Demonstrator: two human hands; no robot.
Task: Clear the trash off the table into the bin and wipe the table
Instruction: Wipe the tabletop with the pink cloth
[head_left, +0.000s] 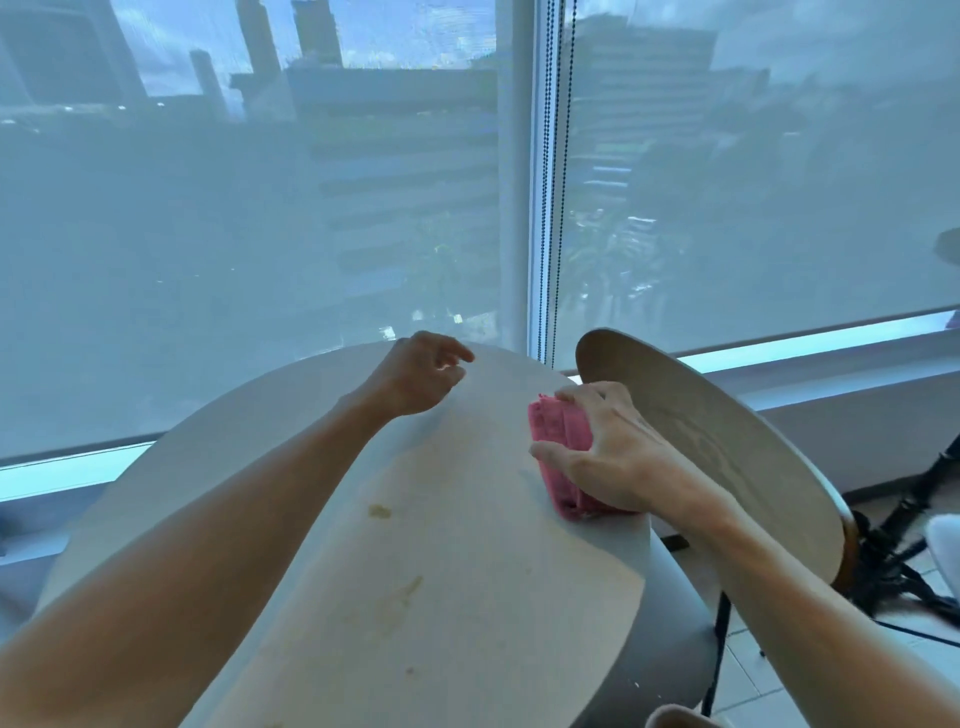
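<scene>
Fingers: my right hand spreads, pressing the pink cloth; left hand loosely curled, empty.
Cloth: probably soft, light; hold from above.

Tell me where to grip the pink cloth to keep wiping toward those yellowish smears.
Grip the folded pink cloth from above, across its long folded edges, as the right hand does now: thumb on the near-left edge, fingers over the top. It lies flat on the table, so a top-down pinch probably keeps the layers together.
</scene>
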